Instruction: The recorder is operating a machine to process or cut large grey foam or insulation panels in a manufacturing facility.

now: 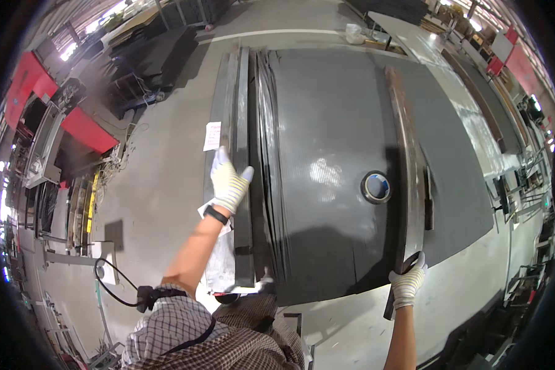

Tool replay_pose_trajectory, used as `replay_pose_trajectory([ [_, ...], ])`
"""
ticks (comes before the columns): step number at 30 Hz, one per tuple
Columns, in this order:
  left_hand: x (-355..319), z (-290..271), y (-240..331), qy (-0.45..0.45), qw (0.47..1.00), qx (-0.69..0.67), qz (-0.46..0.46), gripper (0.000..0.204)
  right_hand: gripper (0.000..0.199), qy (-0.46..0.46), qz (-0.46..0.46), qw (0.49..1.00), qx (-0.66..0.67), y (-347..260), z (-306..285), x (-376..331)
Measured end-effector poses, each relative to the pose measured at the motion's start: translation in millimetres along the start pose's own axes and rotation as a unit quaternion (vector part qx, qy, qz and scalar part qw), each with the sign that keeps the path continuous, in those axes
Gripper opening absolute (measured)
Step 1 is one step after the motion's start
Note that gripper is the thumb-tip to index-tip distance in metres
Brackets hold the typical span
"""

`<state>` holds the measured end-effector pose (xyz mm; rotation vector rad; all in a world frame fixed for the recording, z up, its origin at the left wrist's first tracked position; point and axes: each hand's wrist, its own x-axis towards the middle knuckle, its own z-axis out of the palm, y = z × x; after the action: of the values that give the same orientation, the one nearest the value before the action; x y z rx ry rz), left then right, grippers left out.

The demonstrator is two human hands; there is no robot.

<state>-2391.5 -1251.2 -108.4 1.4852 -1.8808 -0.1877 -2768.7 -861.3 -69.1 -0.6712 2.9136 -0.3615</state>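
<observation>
Gloves on: my right hand [407, 282] grips the long bar [407, 166], my left hand [229, 182] lies flat and released on the sheet stack [243, 154]; I should lift evenly.

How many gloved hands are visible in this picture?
2: the left hand lies on the long dark bars; the right hand grips the rusty strip at its near end.

Left hand [229, 182] raised, fingers spread flat (gloved, wristband on); right hand [407, 282] curled in grip, forearm extended.
</observation>
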Motion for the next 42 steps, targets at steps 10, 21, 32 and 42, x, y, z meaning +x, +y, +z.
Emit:
replay_pose_trajectory([
  [10, 1.6, 2.3, -56.4, -0.132, 0.986, 0.008, -0.105, 0.103, 0.073, 0.101, -0.177, 0.966, 0.156, 52.3, -22.0, -102.7],
  [21, -80.5, -3.0, 10.5, -0.175, 0.978, -0.023, -0.113, 0.106, 0.060, 0.073, -0.270, 0.937, 0.208, 13.9, 25.2, -259.1],
  [32, -62.6, -84.6, -52.9, -0.307, 0.932, -0.145, 0.125, 0.082, 0.075, 0.065, -0.419, 0.905, 0.042, -271.0, 72.4, -269.9],
  [42, 77.8, -137.3, -248.6, -0.450, 0.859, -0.102, 0.223, 0.068, 0.117, -0.060, -0.158, 0.983, -0.069, -457.3, 146.1, -157.5],
])
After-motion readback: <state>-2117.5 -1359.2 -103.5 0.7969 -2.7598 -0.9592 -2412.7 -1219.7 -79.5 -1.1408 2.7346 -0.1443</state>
